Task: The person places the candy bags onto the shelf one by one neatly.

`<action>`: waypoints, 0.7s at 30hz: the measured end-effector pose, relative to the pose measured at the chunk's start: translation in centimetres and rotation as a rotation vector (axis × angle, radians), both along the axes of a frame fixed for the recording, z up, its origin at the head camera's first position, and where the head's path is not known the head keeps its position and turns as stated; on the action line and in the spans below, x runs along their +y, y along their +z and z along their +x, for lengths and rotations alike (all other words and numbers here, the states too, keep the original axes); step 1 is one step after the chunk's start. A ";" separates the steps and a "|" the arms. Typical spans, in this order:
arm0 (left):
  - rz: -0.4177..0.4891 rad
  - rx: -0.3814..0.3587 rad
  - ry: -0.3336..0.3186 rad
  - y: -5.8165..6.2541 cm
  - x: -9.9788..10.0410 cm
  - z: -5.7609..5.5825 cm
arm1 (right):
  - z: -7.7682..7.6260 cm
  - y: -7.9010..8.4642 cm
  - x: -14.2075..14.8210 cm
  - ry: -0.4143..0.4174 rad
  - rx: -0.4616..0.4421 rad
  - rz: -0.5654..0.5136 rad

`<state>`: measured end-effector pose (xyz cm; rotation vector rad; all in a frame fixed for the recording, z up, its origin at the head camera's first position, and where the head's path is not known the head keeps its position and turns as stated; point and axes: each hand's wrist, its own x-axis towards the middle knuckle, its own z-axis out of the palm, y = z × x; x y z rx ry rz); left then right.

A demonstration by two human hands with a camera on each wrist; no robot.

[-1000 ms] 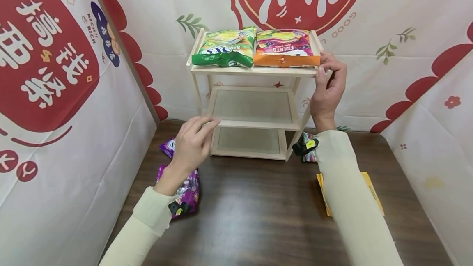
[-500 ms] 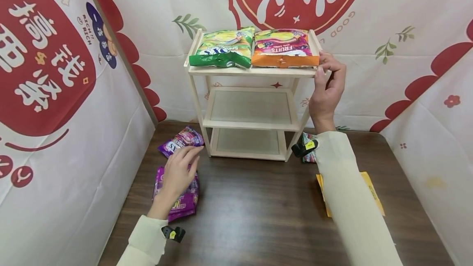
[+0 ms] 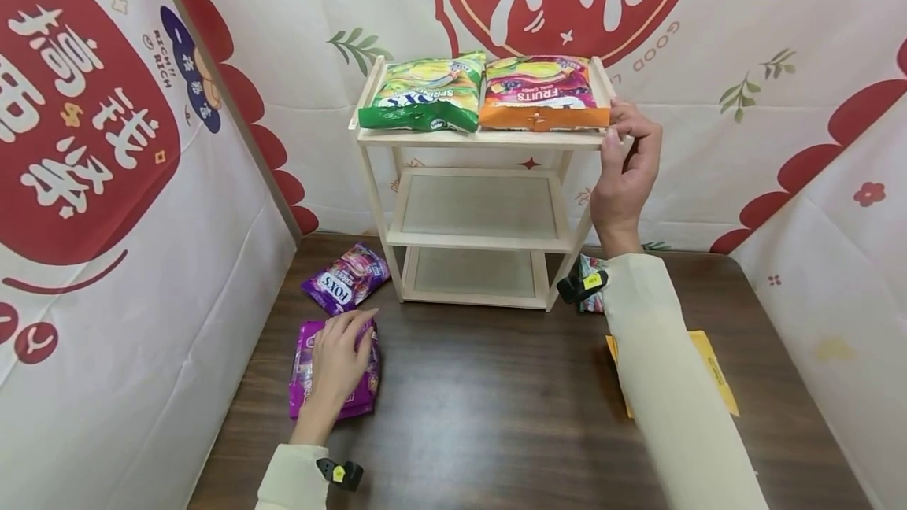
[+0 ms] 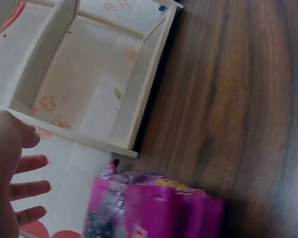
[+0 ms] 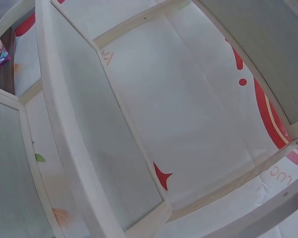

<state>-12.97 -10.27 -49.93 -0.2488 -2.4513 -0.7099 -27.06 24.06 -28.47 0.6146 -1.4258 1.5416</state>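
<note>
My left hand [image 3: 340, 360], its fingers loosely spread, hovers over a magenta candy bag [image 3: 364, 396] on the table's left side. In the left wrist view the fingers stand apart from the magenta bag [image 4: 154, 208]. At the right end of the top tier, my right hand [image 3: 627, 164] grips the corner of a pale wooden three-tier shelf [image 3: 482, 245] between thumb and fingers. On that tier lie a green candy bag [image 3: 428, 93] and an orange-and-purple candy bag [image 3: 542, 93], side by side. Only the shelf's frame [image 5: 79, 163] and panels show up close in the right wrist view.
A purple Fox's candy bag [image 3: 347, 278] lies left of the shelf. Beside its right leg is a partly hidden small bag [image 3: 591, 305]; a yellow packet [image 3: 716, 372] sits under the right forearm. Printed cloth walls [image 3: 234, 171] surround the wooden table [image 3: 489, 392].
My left hand has drawn back and down from beside the shelf to over the magenta bag, uncovering the purple bag. The right hand keeps its grip on the shelf.
</note>
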 end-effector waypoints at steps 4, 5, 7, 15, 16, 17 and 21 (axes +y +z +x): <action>0.026 0.012 0.024 -0.9 0.2 0.3 | 0.0 0.0 0.2 -0.012 0.018 0.019; 0.036 0.017 0.028 -1.0 0.2 0.4 | 0.0 -0.1 0.2 -0.011 0.020 0.019; 0.056 0.023 0.040 -1.4 0.2 0.6 | -0.1 -0.1 0.2 -0.010 0.027 0.024; 0.113 0.008 0.149 -2.4 -1.1 1.5 | 0.0 -0.2 0.2 -0.004 0.022 0.037; 0.117 -0.004 0.160 -2.5 -1.3 1.6 | 0.0 -0.1 0.2 -0.008 0.024 0.042; 0.123 -0.015 0.168 -2.6 -1.5 1.7 | 0.0 -0.1 0.2 -0.011 0.026 0.045; 0.142 -0.072 0.211 -2.7 -2.4 2.0 | -0.1 -0.1 0.3 -0.011 0.031 0.042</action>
